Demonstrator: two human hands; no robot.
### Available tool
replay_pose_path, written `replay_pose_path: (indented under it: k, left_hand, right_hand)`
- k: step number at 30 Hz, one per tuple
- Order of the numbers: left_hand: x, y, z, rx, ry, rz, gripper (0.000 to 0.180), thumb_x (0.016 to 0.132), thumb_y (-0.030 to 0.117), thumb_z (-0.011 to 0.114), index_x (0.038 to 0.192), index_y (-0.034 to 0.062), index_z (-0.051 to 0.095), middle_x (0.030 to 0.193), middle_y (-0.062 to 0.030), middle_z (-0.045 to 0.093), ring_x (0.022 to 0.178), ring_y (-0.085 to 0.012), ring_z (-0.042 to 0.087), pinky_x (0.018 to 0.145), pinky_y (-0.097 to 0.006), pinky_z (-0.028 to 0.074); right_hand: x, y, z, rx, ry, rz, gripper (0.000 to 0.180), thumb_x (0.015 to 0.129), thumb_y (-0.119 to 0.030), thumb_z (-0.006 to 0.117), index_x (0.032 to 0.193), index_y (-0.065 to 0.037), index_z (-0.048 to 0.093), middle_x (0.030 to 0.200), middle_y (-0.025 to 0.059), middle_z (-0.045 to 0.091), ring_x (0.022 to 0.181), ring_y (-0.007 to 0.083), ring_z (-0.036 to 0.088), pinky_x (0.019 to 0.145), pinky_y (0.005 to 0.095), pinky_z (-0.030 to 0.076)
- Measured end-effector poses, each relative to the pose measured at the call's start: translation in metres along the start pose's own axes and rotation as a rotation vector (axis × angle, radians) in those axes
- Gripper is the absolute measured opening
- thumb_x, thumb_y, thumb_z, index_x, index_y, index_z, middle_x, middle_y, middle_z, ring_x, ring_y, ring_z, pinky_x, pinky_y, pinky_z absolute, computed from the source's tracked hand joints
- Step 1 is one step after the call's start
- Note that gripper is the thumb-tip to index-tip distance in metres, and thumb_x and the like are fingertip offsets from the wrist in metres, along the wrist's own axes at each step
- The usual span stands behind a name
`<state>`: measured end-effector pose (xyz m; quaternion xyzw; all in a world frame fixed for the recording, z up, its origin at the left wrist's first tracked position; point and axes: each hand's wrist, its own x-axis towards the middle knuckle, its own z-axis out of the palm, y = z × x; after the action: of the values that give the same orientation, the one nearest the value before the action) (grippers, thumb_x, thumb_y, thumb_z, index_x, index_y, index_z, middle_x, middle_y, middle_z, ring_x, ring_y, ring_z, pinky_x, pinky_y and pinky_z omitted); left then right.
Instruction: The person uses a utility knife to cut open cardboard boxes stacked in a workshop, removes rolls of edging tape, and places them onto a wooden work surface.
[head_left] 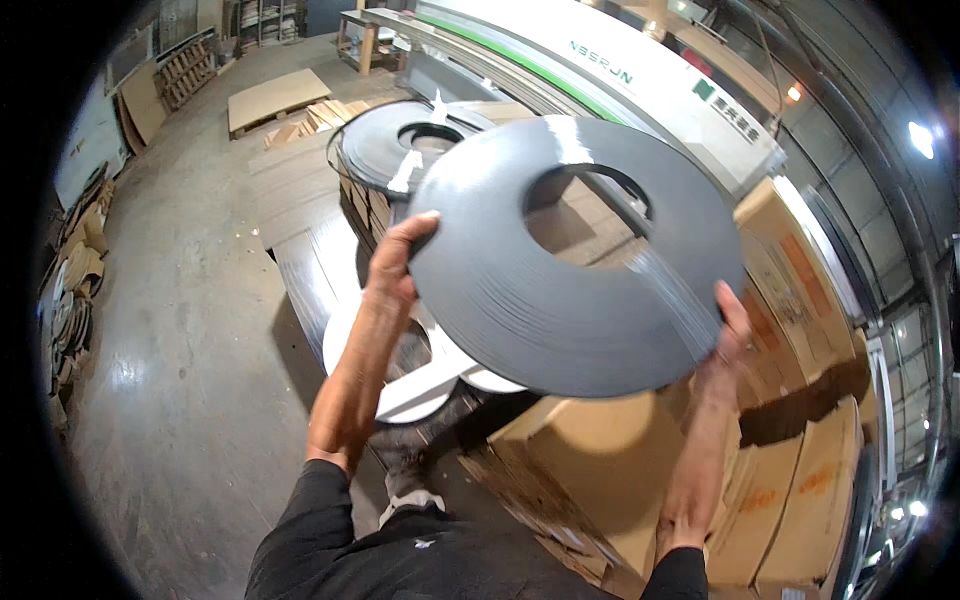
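A large grey coil of edge banding [500,270] hangs tilted in front of me, wound flat around a wide round hole. Clear tape crosses its band at the top and at the lower right. My left hand [398,258] grips the left rim, thumb on the upper face and the other fingers mostly hidden behind. At the right rim, my right hand [732,325] is closed on the same coil. Behind it, a second stack of grey coils [372,148] lies flat. White coils [415,398] show partly below the left side of the held coil.
Open and closed cardboard boxes [620,455] stand close on my right. A long white machine with a green stripe [560,75] runs along the back. On the left, concrete floor [190,330] stretches to a wooden board [278,98] and scraps along the wall.
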<state>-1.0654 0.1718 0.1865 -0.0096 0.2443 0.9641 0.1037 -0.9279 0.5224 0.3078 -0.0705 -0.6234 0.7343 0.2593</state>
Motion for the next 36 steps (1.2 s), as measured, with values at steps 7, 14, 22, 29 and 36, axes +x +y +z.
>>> replay_pose_path:
  k: [7, 14, 22, 29, 36]
  left_hand:
    - [0.165, 0.178, -0.079, 0.549, 0.016, 0.356, 0.042, 0.091, 0.019, 0.065, 0.121, -0.009, 0.057, 0.109, -0.0176, 0.068, 0.093, -0.0271, 0.068, 0.083, -0.039, 0.057]
    - [0.241, 0.107, -0.154, 1.804, 0.093, 0.752, 0.056, 0.087, 0.045, 0.066, 0.118, -0.002, 0.066, 0.112, -0.0208, 0.064, 0.1, -0.0328, 0.06, 0.09, -0.042, 0.047]
    - [0.194, -0.039, -0.06, 1.716, -0.145, 0.863, 0.042, 0.098, 0.016, 0.059, 0.138, 0.002, 0.055, 0.146, -0.0192, 0.049, 0.137, -0.0335, 0.044, 0.113, -0.041, 0.034]
    - [0.022, -0.248, 0.148, 1.153, -1.007, 0.404, 0.043, 0.095, 0.013, 0.06, 0.135, -0.0017, 0.056, 0.137, -0.0165, 0.058, 0.13, -0.0261, 0.052, 0.11, -0.037, 0.038]
    - [-0.199, -0.371, 0.301, 0.96, -1.375, -0.248, 0.047, 0.098, 0.024, 0.061, 0.135, -0.0026, 0.055, 0.132, -0.0139, 0.061, 0.124, -0.0203, 0.055, 0.106, -0.033, 0.041]
  right_hand:
    - [0.215, 0.162, 0.172, 0.348, -0.356, 0.259, 0.039, 0.091, -0.028, 0.067, 0.118, -0.001, 0.059, 0.113, 0.0131, 0.065, 0.098, 0.0244, 0.064, 0.087, 0.0374, 0.054]
    - [0.161, 0.167, 0.1, -0.333, -0.212, 0.02, 0.06, 0.092, -0.028, 0.071, 0.135, 0.008, 0.05, 0.128, 0.0188, 0.062, 0.119, 0.0272, 0.058, 0.102, 0.0384, 0.046]
    - [-0.095, -0.058, -0.119, -0.966, 0.139, -0.381, 0.032, 0.089, -0.006, 0.07, 0.121, -0.001, 0.067, 0.116, 0.0096, 0.069, 0.106, 0.0175, 0.065, 0.095, 0.0298, 0.051]
    - [-0.257, -0.258, -0.274, -1.812, 0.734, -0.207, 0.068, 0.087, -0.045, 0.069, 0.135, 0.0, 0.056, 0.141, 0.02, 0.054, 0.134, 0.0311, 0.049, 0.112, 0.0399, 0.037]
    - [-0.262, -0.324, -0.433, -1.648, 0.505, 0.464, 0.107, 0.083, -0.089, 0.032, 0.135, 0.002, 0.055, 0.142, 0.0237, 0.051, 0.134, 0.0361, 0.046, 0.111, 0.0441, 0.035]
